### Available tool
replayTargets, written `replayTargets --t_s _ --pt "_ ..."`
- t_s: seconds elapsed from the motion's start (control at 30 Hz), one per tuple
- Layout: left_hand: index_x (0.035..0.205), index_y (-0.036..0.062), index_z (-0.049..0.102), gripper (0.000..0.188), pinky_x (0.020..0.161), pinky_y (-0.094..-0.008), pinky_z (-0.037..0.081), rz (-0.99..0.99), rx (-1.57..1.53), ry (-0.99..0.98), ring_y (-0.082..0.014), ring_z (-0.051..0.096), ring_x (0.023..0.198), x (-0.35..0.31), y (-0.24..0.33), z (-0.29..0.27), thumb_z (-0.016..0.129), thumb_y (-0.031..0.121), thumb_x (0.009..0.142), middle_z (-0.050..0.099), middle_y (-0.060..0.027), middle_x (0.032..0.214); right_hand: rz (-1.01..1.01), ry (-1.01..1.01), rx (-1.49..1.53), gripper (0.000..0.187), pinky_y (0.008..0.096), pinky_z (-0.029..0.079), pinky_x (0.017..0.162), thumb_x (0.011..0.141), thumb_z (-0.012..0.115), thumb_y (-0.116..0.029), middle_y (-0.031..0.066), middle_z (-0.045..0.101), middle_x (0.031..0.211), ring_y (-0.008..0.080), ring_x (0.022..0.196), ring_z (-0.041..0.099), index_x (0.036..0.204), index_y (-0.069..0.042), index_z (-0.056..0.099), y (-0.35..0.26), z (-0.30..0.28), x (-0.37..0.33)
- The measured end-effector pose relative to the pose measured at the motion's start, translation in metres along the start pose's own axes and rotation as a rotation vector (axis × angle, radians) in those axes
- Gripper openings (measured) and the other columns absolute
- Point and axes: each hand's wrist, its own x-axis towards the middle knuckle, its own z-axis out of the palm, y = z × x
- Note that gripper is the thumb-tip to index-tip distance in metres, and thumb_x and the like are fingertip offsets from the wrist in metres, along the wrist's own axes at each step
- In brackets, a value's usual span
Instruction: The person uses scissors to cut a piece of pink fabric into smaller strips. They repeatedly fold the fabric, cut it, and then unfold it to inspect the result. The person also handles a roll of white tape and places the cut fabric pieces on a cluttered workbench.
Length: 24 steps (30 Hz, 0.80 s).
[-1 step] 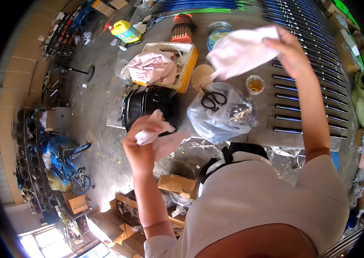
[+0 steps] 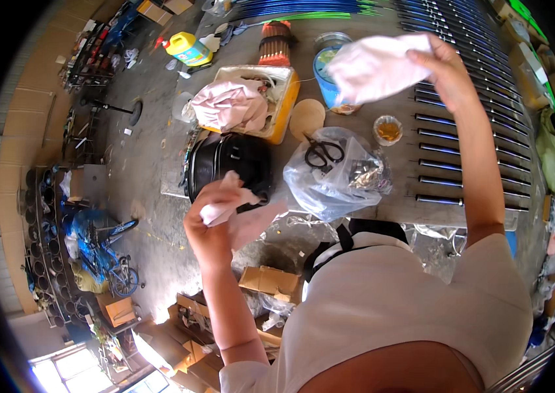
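Observation:
My right hand (image 2: 449, 73) is raised at the far right, its fingers closed on one end of a pale pink cloth (image 2: 379, 69). The cloth hangs leftward over a blue tub (image 2: 327, 85) and hides part of it. My left hand (image 2: 205, 229) grips another pale pink cloth (image 2: 258, 224), part bunched in the fingers and part hanging to the right. Just beyond that hand sits a black bag (image 2: 215, 160). Between my hands a clear plastic bag (image 2: 313, 190) lies on the table with black-handled scissors (image 2: 323, 154) on top.
Behind the black bag, a yellow-rimmed box (image 2: 288, 98) holds a heap of pink cloth (image 2: 230, 105). A round tan disc (image 2: 307, 118) and a small cup (image 2: 387, 130) of amber contents lie nearby. Dark rods (image 2: 438, 162) line the table's right side. A yellow jug (image 2: 188, 48) stands far left.
The cloth in my right hand has lifted and drawn in slightly to the right, showing more of the blue tub and the tan disc. My left hand has barely shifted.

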Motion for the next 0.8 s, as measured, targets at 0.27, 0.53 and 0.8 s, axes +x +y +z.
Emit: replayTargets --t_s 0.27,0.53,0.8 --pt "0.125 -0.0055 0.044 0.052 0.09 -0.0306 0.044 -0.306 0.169 0.148 -0.0214 0.057 0.101 0.004 0.006 -0.001 0.056 0.003 0.075 0.057 -0.0181 0.116 0.091 -0.043 -0.435 0.034 0.0266 0.042 0.085 0.081 0.055 -0.003 0.0029 0.06 0.103 0.014 0.095 0.055 0.114 -0.009 0.055 0.075 -0.086 0.092" --pt "0.112 -0.002 0.055 0.032 0.082 -0.028 0.046 -0.488 0.368 0.407 -0.019 0.056 0.094 -0.019 -0.002 -0.038 0.054 0.006 0.081 0.059 -0.0114 0.105 0.393 -0.04 -0.84 0.061 0.0376 0.045 0.087 0.074 0.065 -0.008 0.0166 0.054 0.118 0.0284 0.106 0.053 0.131 -0.015 0.043 0.238 -0.165 0.166" --pt "0.111 -0.0019 0.054 0.031 0.081 -0.0291 0.045 -0.566 0.328 0.499 -0.0202 0.055 0.093 -0.025 -0.01 -0.032 0.058 0.013 0.084 0.058 -0.0108 0.104 0.003 0.204 -1.129 0.024 0.0408 0.048 0.072 0.074 0.056 -0.003 0.0136 0.062 0.094 0.0327 0.085 0.06 0.095 -0.011 0.062 0.25 -0.114 0.155"
